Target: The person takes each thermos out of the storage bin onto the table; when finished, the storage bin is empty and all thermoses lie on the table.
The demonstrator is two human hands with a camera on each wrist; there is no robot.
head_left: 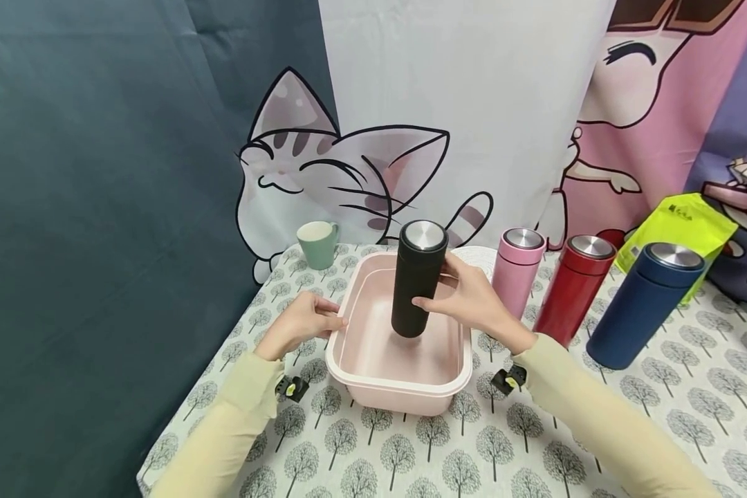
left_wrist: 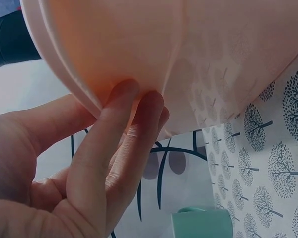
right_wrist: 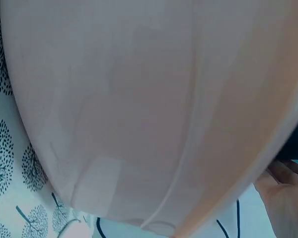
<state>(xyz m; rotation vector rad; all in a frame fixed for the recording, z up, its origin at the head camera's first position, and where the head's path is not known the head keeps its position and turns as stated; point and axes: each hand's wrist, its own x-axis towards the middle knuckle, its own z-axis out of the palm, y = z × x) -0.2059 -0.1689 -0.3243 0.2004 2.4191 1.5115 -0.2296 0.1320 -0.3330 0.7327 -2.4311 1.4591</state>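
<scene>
A pale pink plastic basin (head_left: 398, 401) stands on the table. My left hand (head_left: 303, 321) pinches its left rim, thumb on top; in the left wrist view the fingers of that hand (left_wrist: 99, 153) press the outer wall of the basin (left_wrist: 139, 44) under the lip. My right hand (head_left: 469, 294) grips a black thermos bottle (head_left: 417, 280) with a silver lid top, upright within the basin's opening. Whether its base touches the basin floor, I cannot tell. The right wrist view is mostly filled by the basin's outer wall (right_wrist: 114, 124), with part of the right hand (right_wrist: 288, 198) at the edge.
Pink (head_left: 518, 270), red (head_left: 574, 294) and blue (head_left: 644, 308) thermos bottles stand to the right. Behind them is a bright yellow-green bag (head_left: 681, 225). A green mug (head_left: 318, 245) stands at the back left. A white round item (head_left: 476, 258) lies behind the basin.
</scene>
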